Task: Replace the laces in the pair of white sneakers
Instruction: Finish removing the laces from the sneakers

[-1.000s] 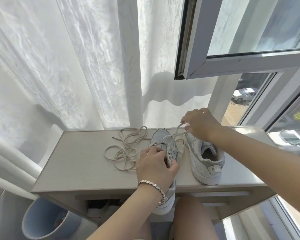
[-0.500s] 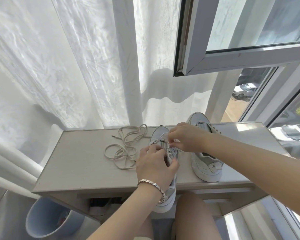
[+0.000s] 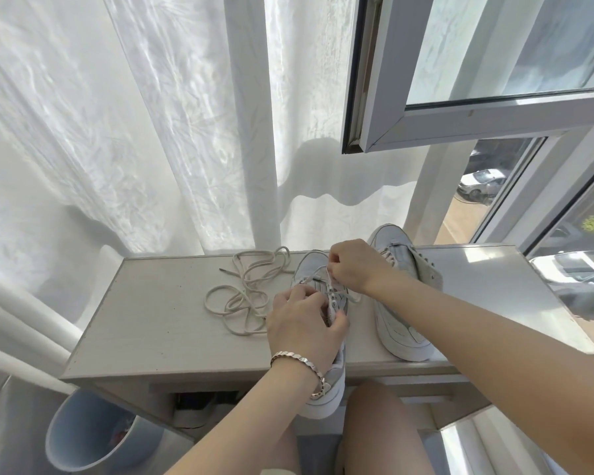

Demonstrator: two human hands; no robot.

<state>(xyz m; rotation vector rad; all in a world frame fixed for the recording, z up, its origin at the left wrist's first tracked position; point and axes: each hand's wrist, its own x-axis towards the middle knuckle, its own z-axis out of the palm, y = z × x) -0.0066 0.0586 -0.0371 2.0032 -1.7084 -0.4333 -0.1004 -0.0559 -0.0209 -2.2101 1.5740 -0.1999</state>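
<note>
Our left grip [image 3: 306, 327] curls round the midfoot of the near sneaker [image 3: 310, 264], whose heel overhangs the worktop's [image 3: 151, 320] front edge. Our right grip [image 3: 354, 265] pinches its lace [image 3: 347, 297] over the eyelets nearer the toe. The second sneaker [image 3: 398, 323] stands just beside it on the right. A loose beige lace [image 3: 247, 289] lies tangled on the left.

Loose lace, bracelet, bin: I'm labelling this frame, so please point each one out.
loose lace [image 3: 247, 292], head view, crossing strands in the tangle's middle
bracelet [image 3: 304, 359], head view, links atop the left wrist
bin [image 3: 79, 430], head view, its blue inner wall
</note>
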